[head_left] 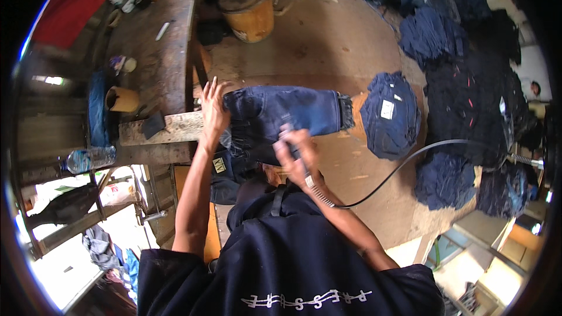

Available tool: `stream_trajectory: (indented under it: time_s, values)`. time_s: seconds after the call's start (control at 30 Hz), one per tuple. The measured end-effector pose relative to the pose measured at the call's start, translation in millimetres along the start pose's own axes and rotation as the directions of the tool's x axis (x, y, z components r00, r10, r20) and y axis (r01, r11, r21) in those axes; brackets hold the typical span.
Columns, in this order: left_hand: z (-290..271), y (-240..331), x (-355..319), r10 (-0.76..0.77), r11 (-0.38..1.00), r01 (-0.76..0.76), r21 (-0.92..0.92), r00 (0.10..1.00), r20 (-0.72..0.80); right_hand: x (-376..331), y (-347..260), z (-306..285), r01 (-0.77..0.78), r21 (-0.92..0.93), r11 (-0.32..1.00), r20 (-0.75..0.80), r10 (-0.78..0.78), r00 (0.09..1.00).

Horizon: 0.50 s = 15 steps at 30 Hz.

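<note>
A pair of blue jeans (pixel 287 111) is pulled over a wooden plank (pixel 170 127) that juts out from the workbench. My left hand (pixel 214 110) lies flat with fingers spread on the jeans' upper edge near the plank. My right hand (pixel 295 153) grips a hand-held rotary tool (pixel 293 146) pressed against the denim; a black flexible shaft cable (pixel 410 161) runs from it to the right.
A dark workbench (pixel 158 41) with small tools and a cup stands at the left. An orange bucket (pixel 249 9) sits on the floor ahead. Piles of dark blue jeans (pixel 451 82) cover the floor on the right. A plastic bottle (pixel 88 158) lies at left.
</note>
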<state>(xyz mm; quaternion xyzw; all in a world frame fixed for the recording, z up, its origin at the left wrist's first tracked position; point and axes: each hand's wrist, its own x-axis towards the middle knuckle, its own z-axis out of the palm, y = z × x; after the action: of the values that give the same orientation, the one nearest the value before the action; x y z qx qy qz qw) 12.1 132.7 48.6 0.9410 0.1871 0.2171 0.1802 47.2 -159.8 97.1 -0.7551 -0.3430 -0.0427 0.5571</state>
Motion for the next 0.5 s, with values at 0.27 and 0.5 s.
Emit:
stream_trajectory:
  time_s: [0.27,0.5]
  values:
    - [28.2,79.6,-78.7,0.033,0.999,-0.032,-0.008,0.979,0.201,64.4,99.2,23.2,-0.067,-0.064,0.996,0.220,0.079,0.972]
    - [44.4,71.0,-71.6,-0.118,0.993,0.119,0.014,0.954,0.277,79.3,115.6,23.0,-0.026,-0.329,0.944,0.082,0.056,0.995]
